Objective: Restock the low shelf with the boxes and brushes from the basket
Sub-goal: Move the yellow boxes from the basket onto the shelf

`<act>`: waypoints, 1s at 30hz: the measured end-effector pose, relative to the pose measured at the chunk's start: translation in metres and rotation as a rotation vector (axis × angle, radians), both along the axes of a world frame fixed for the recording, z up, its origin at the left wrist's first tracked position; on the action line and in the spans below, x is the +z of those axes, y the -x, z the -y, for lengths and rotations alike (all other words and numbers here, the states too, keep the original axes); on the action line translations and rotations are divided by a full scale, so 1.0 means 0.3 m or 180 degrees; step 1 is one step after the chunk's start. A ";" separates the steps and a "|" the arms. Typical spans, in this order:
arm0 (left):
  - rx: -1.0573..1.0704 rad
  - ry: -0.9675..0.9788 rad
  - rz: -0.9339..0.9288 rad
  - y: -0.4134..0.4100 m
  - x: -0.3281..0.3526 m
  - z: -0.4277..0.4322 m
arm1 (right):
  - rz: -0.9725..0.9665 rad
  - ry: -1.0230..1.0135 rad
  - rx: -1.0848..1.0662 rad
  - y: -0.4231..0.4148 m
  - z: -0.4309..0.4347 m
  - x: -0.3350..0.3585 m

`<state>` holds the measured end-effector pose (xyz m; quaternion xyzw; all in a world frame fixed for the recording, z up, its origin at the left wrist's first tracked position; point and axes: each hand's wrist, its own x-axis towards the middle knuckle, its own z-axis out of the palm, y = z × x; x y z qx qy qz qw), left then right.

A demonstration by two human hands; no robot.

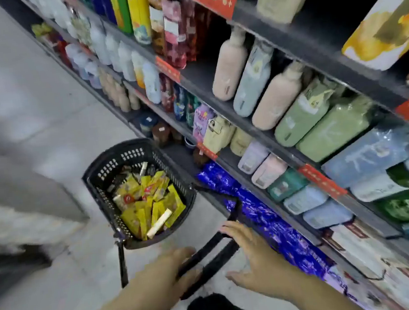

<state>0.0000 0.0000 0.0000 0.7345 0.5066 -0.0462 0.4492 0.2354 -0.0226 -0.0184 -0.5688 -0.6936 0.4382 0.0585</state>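
Beyond both hands sits the basket (136,187) of yellow boxes (150,198); left hand (170,274) grips its handle (209,258), right hand (252,258) open, touching it.

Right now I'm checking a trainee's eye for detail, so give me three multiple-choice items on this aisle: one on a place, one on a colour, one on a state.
1. Where does the basket stand?
A. on the top shelf
B. on the floor beside the shelving
C. on a counter

2. What colour are most of the boxes in the basket?
A. yellow
B. pink
C. white

3. What is the left hand doing?
A. lifting a bottle off a shelf
B. hanging empty at the side
C. resting on the basket's long black handles

Answers:
1 B, its base sits on the grey floor next to the low shelf.
2 A, yellow packs fill it, with only a pale stick-like item among them.
3 C, its fingers lie over the handles, while the right hand is spread open beside them.
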 end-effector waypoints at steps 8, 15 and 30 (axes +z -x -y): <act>0.0311 -0.0411 -0.0035 -0.134 -0.181 0.146 | 0.1073 -0.0697 0.1859 0.074 -0.041 -0.166; 0.0300 -0.0074 -0.0451 -0.141 -0.277 0.153 | 0.1258 -0.0717 0.2458 0.084 -0.107 -0.230; 0.0845 -0.0711 -0.0174 0.036 -0.232 -0.092 | 0.0580 -0.2391 0.2949 0.227 -0.476 -0.159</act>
